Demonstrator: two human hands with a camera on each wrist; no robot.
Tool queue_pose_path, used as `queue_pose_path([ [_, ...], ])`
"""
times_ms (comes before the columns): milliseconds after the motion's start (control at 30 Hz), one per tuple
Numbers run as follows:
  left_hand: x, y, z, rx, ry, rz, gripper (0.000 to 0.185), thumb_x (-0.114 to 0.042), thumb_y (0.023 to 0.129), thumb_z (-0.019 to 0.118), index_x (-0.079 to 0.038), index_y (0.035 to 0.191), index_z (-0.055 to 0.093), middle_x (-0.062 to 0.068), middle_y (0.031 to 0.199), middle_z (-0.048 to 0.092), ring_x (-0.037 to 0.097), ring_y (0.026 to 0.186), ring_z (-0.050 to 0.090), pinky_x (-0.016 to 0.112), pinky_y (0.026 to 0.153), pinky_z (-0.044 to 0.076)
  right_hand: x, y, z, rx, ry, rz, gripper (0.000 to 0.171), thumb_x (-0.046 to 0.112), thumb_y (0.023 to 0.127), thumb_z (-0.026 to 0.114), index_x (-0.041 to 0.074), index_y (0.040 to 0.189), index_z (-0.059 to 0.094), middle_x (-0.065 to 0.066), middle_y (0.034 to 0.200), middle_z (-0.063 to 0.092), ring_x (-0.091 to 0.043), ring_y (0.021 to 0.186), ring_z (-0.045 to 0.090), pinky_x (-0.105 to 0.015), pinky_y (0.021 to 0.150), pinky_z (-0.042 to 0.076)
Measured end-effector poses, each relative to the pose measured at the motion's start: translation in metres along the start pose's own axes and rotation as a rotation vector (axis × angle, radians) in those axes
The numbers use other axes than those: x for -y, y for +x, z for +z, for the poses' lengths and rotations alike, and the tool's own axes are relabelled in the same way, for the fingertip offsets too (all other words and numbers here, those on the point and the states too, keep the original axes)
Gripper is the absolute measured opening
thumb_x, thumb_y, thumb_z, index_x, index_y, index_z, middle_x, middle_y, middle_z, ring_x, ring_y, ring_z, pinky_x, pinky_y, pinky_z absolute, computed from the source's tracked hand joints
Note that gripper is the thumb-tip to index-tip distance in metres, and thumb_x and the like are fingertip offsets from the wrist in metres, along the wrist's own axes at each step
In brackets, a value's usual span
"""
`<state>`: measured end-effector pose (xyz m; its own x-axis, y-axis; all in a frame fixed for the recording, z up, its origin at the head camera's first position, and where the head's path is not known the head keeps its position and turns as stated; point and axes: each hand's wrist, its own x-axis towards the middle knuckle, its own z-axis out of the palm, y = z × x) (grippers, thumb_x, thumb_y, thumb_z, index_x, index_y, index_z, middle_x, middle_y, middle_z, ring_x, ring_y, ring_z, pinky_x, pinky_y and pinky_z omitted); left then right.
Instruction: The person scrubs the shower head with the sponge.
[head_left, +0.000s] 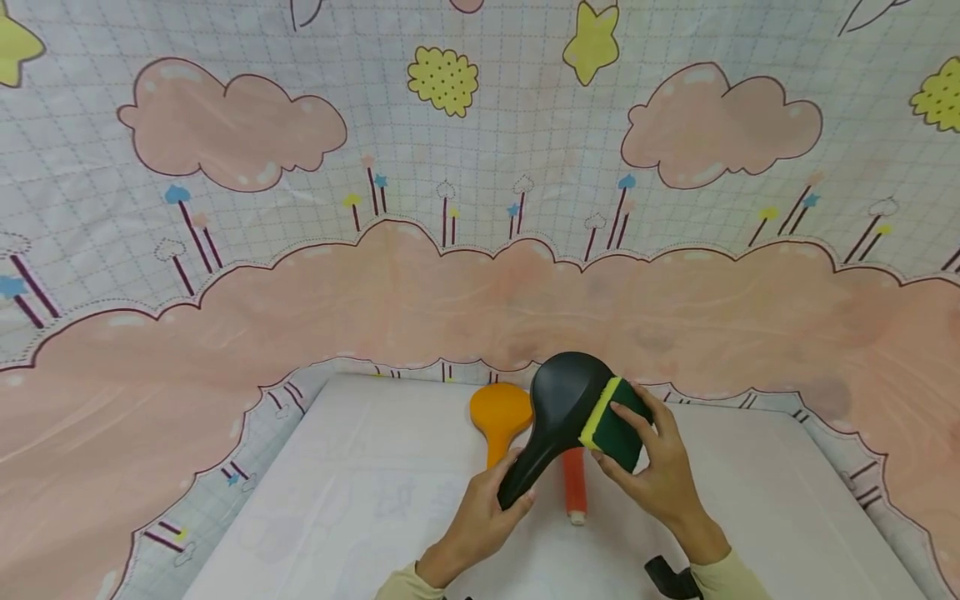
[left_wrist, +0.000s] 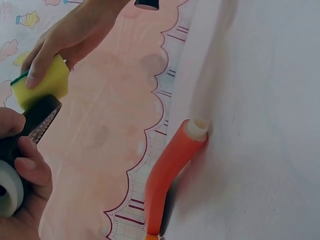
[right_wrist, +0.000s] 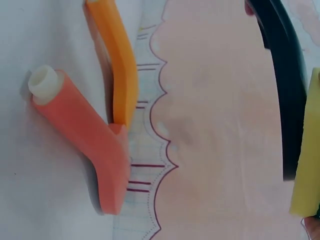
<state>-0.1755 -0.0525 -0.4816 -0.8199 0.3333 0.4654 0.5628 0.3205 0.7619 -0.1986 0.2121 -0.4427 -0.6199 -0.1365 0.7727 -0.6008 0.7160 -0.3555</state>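
A black shower head (head_left: 567, 392) is held up above the table, its round back toward the head camera. My left hand (head_left: 480, 517) grips it by the handle, whose pale threaded end shows in the left wrist view. My right hand (head_left: 663, 471) pinches a yellow and green sponge (head_left: 622, 427). The sponge's yellow side (left_wrist: 50, 82) touches the right edge of the black head. Behind them, an orange shower head (head_left: 498, 410) lies on the table beside a red shower head (right_wrist: 95, 135), largely hidden in the head view by the black one.
The white tabletop (head_left: 315, 500) reaches back to a patterned cloth (head_left: 480, 308) with pink clouds and stars, which rises behind it. A small black object (head_left: 670, 577) sits at my right wrist.
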Motion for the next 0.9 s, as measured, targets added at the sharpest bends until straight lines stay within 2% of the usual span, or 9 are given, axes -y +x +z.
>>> queue_pose_path([
  [67, 0.000, 0.002, 0.002, -0.008, -0.009, 0.004, 0.051, -0.022, 0.095, 0.065, -0.005, 0.140, 0.049, 0.007, 0.111, 0.067, 0.011, 0.086, 0.054, 0.025, 0.077, 0.049, 0.002, -0.002, 0.002, 0.013, -0.015, -0.007, 0.076, 0.019, 0.060, 0.090, 0.014, 0.130, 0.062, -0.021, 0.147, 0.042, -0.034, 0.132, 0.042, -0.008, 0.104, 0.030],
  [133, -0.001, 0.004, 0.005, -0.016, -0.028, 0.007, 0.049, -0.022, 0.095, 0.064, -0.007, 0.140, 0.050, 0.006, 0.110, 0.067, 0.011, 0.085, 0.055, 0.025, 0.076, 0.049, 0.004, -0.004, 0.003, 0.023, -0.037, -0.031, 0.069, 0.032, 0.068, 0.087, 0.015, 0.130, 0.062, -0.020, 0.148, 0.042, -0.033, 0.131, 0.043, -0.020, 0.101, 0.043],
  [267, -0.003, 0.007, 0.009, -0.026, -0.074, -0.009, 0.047, -0.024, 0.096, 0.063, -0.010, 0.139, 0.050, 0.004, 0.115, 0.067, 0.011, 0.087, 0.057, 0.025, 0.079, 0.050, 0.009, -0.007, 0.007, 0.052, -0.084, -0.086, 0.065, 0.064, 0.085, 0.061, 0.017, 0.130, 0.062, -0.019, 0.149, 0.041, -0.034, 0.130, 0.042, -0.051, 0.087, 0.054],
  [333, -0.005, 0.009, 0.011, -0.031, -0.088, -0.015, 0.047, -0.024, 0.096, 0.063, -0.012, 0.139, 0.050, 0.003, 0.118, 0.067, 0.011, 0.089, 0.057, 0.026, 0.080, 0.050, 0.012, -0.007, 0.008, 0.066, -0.100, -0.103, 0.070, 0.071, 0.088, 0.047, 0.018, 0.130, 0.061, -0.019, 0.150, 0.040, -0.035, 0.131, 0.041, -0.055, 0.085, 0.054],
  [467, -0.007, 0.008, 0.011, -0.038, -0.097, -0.020, 0.048, -0.023, 0.095, 0.063, -0.012, 0.140, 0.050, 0.002, 0.118, 0.066, 0.011, 0.089, 0.057, 0.026, 0.080, 0.051, 0.015, -0.006, 0.006, 0.081, -0.087, -0.097, 0.071, 0.073, 0.087, 0.044, 0.019, 0.129, 0.062, -0.018, 0.150, 0.040, -0.033, 0.131, 0.042, -0.055, 0.086, 0.053],
  [567, -0.007, 0.007, 0.009, -0.036, -0.090, -0.012, 0.049, -0.024, 0.095, 0.063, -0.011, 0.140, 0.050, 0.003, 0.117, 0.066, 0.011, 0.088, 0.057, 0.026, 0.079, 0.051, 0.014, -0.004, 0.003, 0.087, -0.057, -0.086, 0.070, 0.072, 0.086, 0.047, 0.018, 0.129, 0.062, -0.017, 0.151, 0.040, -0.032, 0.130, 0.043, -0.055, 0.086, 0.054],
  [633, -0.006, 0.005, 0.008, -0.033, -0.083, -0.007, 0.048, -0.025, 0.096, 0.063, -0.010, 0.140, 0.050, 0.003, 0.116, 0.067, 0.010, 0.087, 0.057, 0.025, 0.078, 0.051, 0.013, -0.003, 0.002, 0.091, -0.044, -0.080, 0.067, 0.068, 0.085, 0.057, 0.018, 0.130, 0.061, -0.018, 0.151, 0.040, -0.032, 0.130, 0.043, -0.054, 0.086, 0.054],
  [767, -0.004, 0.002, 0.006, -0.023, -0.076, 0.005, 0.046, -0.024, 0.096, 0.063, -0.013, 0.139, 0.051, 0.002, 0.112, 0.067, 0.010, 0.085, 0.056, 0.025, 0.076, 0.051, 0.008, -0.002, -0.001, 0.075, -0.034, -0.065, 0.066, 0.042, 0.073, 0.083, 0.017, 0.129, 0.062, -0.019, 0.149, 0.041, -0.033, 0.130, 0.044, -0.053, 0.085, 0.055],
  [900, -0.003, -0.001, 0.005, -0.017, -0.074, 0.020, 0.045, -0.023, 0.096, 0.063, -0.015, 0.138, 0.051, 0.001, 0.108, 0.067, 0.009, 0.083, 0.055, 0.024, 0.074, 0.050, 0.002, 0.000, -0.003, 0.042, -0.036, -0.054, 0.075, 0.023, 0.060, 0.090, 0.016, 0.129, 0.062, -0.019, 0.148, 0.043, -0.035, 0.129, 0.045, -0.054, 0.081, 0.056],
])
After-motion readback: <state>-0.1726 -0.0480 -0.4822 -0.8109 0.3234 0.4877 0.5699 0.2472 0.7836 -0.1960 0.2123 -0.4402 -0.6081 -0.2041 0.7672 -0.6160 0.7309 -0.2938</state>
